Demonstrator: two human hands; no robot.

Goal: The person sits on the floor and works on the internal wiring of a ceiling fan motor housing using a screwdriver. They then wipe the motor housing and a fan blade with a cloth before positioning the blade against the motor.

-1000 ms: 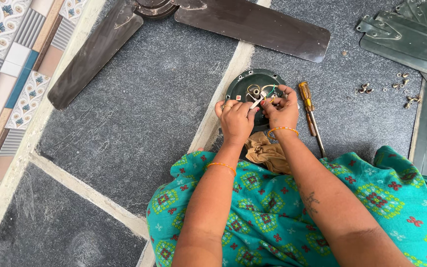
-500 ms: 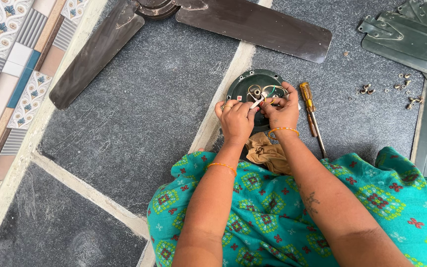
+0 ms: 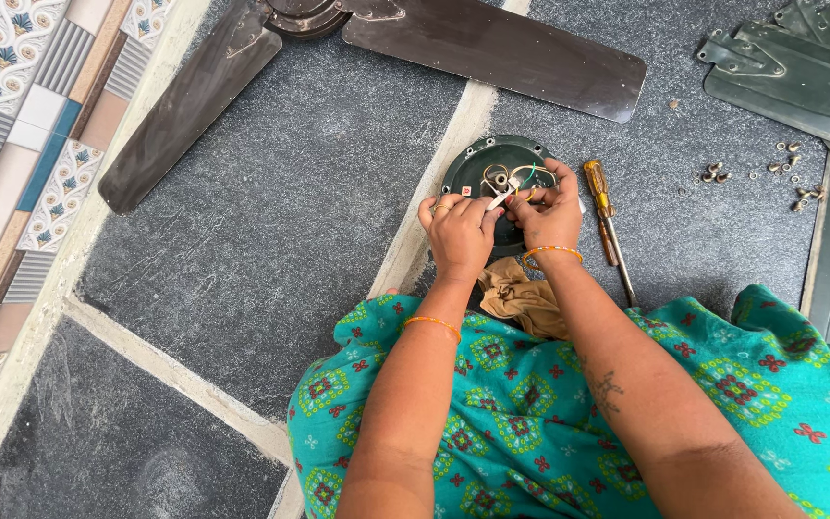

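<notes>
Hands working at the dark round motor housing on the stone floor: left hand and right hand both pinching, apparently, its thin wires (screwdriver just beside). Blades and loose screws already off; wiring unfinished.

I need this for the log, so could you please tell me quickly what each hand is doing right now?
Left hand: closed, pinching a white wire over the round fan motor housing.
Right hand: closed on the wires; exact grip cannot be told.
</notes>
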